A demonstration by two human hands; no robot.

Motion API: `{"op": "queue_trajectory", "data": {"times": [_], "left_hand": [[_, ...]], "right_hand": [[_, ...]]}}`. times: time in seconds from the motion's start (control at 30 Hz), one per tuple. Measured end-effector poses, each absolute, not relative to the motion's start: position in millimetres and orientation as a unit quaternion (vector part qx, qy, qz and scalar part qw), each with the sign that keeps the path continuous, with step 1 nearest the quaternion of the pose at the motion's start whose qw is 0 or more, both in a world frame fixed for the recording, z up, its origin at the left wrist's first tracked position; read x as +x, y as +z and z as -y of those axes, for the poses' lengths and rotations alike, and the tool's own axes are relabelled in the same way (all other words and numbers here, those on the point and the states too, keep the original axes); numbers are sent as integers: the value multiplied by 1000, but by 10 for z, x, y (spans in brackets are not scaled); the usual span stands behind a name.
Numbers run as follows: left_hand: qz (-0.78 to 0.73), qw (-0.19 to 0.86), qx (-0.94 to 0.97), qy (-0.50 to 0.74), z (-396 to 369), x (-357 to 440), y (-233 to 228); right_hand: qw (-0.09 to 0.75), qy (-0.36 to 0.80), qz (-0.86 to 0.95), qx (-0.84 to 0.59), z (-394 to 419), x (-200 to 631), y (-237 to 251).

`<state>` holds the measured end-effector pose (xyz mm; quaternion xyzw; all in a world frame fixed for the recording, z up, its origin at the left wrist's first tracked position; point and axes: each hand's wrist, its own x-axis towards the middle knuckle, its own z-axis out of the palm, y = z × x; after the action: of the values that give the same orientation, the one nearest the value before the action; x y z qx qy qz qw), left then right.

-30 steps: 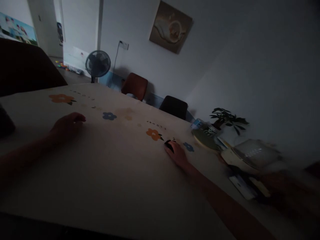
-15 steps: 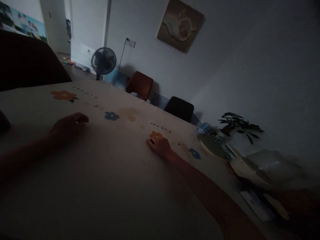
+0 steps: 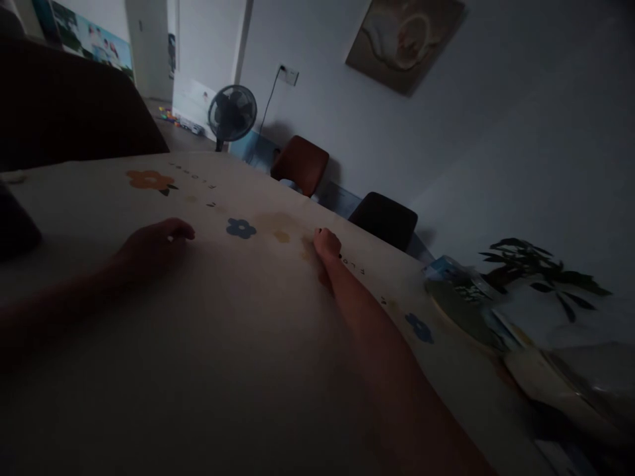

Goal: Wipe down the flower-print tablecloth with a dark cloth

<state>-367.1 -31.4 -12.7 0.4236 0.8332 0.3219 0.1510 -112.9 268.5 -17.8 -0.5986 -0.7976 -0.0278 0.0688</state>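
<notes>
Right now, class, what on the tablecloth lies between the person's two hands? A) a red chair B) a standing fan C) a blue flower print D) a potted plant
C: the blue flower print sits on the tablecloth between the left hand and the right hand.

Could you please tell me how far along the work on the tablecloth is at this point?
Done: nothing clearly; yellowish stains mark the tablecloth. In hand: the right hand lies curled beside those stains, too dark to tell whether it holds anything; the left hand rests on the cloth. Remaining, probably: the stains.
</notes>
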Motion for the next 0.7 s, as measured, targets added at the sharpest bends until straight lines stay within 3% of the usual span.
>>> {"op": "queue_trajectory", "data": {"times": [0.17, 0.37, 0.7], "left_hand": [[-820, 155, 428, 347, 316, -3689, -141], [-817, 149, 435, 348, 347, -3700, -85], [-823, 131, 436, 340, 338, -3679, -75]], "right_hand": [[102, -16, 804, -586, -2466, -1076, -216], [99, 30, 878, -468, -1903, -731, -210], [25, 111, 970, -215, -201, -150, -151]]}}
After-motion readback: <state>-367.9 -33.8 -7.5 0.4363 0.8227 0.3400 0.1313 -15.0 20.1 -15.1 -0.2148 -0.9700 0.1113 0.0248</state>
